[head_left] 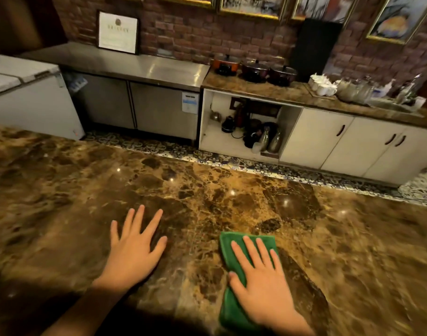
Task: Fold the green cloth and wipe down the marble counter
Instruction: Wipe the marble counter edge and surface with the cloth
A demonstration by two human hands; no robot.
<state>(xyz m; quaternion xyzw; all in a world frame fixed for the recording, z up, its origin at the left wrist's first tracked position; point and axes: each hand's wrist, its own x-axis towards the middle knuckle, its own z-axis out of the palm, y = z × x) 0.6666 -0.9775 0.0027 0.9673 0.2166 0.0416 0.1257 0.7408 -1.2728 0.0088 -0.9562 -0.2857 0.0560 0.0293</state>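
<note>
A folded green cloth (228,253) lies as a long strip on the brown marble counter (231,190), near its front edge. My right hand (260,282) presses flat on the cloth, fingers straight and together, covering its middle. To the left, my left hand (135,248) rests flat on the bare marble with fingers spread, well apart from the cloth.
Beyond the counter's far edge is a patterned tile floor (207,156). Across it stand a white chest freezer (30,98), a steel cabinet (139,103), and white cupboards (338,139) under a second counter with pots (253,69) and cups (322,84).
</note>
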